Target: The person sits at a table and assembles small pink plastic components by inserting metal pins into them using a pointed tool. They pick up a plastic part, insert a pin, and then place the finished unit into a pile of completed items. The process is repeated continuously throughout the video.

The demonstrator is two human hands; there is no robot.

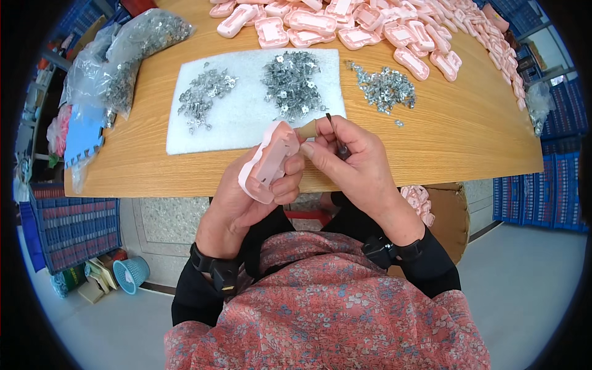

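My left hand (pixel 246 185) is closed around a pale pink plastic shell (pixel 271 161), tilted with its hollow side towards my right hand. My right hand (pixel 354 157) is closed too, with a slim dark tool (pixel 337 137) held across its fingers; its exact kind is unclear. A tan cover (pixel 306 129) wraps a right fingertip, close to the shell's upper edge. Whether that fingertip and thumb also pinch a small part cannot be made out. Just beyond lies a white foam sheet (pixel 240 135) bearing a dense pile of small metal pieces (pixel 293 83) and a looser pile (pixel 205 92).
More metal pieces (pixel 385 88) lie on the wooden table (pixel 444 135) right of the foam. Many pink shells (pixel 357 37) cover its far side. Bags of metal parts (pixel 132 58) sit at the left. Below the table's near edge, a cardboard box (pixel 450 216) holds pink shells.
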